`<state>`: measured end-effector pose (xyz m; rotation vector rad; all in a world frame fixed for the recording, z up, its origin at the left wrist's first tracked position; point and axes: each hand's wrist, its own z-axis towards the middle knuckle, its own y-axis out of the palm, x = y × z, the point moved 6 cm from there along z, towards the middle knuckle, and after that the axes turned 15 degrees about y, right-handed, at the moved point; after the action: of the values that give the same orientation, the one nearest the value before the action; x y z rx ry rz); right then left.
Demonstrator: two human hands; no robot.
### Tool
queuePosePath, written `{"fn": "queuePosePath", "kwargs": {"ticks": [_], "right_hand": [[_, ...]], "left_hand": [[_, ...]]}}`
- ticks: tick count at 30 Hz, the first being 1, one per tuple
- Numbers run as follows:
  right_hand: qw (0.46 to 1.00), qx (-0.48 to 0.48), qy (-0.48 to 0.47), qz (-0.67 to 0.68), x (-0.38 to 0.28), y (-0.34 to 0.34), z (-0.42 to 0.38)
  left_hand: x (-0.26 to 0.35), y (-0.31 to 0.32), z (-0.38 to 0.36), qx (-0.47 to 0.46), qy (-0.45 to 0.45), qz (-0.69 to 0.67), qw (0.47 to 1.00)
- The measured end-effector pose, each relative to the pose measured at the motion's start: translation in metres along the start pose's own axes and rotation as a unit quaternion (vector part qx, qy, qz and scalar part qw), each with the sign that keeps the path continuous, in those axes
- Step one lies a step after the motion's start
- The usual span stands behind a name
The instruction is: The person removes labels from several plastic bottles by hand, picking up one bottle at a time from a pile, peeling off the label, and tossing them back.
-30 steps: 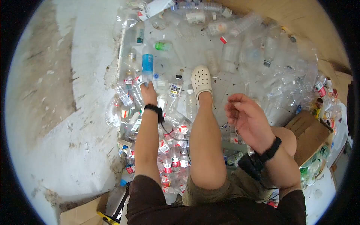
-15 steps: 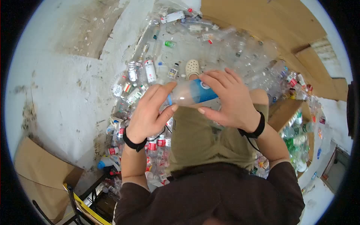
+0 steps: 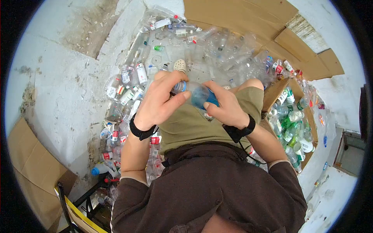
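A clear plastic bottle (image 3: 199,95) with a blue label is held between both hands, above the lap. My left hand (image 3: 164,100) is closed around its neck end, where a light blue ring shows. My right hand (image 3: 226,104) grips the labelled part, with the thumb on the near side and the fingers partly hidden behind the bottle. The label is mostly covered by my right hand. Both wrists wear black bands.
Many plastic bottles (image 3: 142,73) lie on the floor ahead and to the left. A cardboard box (image 3: 269,101) of green and clear bottles stands at the right. Cardboard sheets (image 3: 241,17) lean at the back; another (image 3: 35,171) and a black frame (image 3: 64,207) are lower left.
The view has shifted and turned. My hands have moved closer together on the bottle, and my right hand now wraps further round the blue label.
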<state>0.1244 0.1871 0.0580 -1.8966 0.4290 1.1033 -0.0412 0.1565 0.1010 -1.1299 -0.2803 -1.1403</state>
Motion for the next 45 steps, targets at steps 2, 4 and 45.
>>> {"fn": "queuePosePath", "kwargs": {"ticks": [2, 4, 45], "right_hand": [[0.998, 0.01, 0.034, 0.045, 0.01, 0.006, 0.0], [0.997, 0.018, 0.038, 0.064, 0.017, 0.011, 0.0], [0.957, -0.048, 0.03, 0.283, 0.02, 0.007, 0.017]], "left_hand": [[0.001, 0.002, 0.001, -0.002, -0.015, 0.009, 1.0], [0.0, 0.004, 0.003, -0.022, 0.0, 0.036, 0.999], [-0.032, 0.067, -0.022, 0.147, -0.12, -0.397, 0.898]]}}
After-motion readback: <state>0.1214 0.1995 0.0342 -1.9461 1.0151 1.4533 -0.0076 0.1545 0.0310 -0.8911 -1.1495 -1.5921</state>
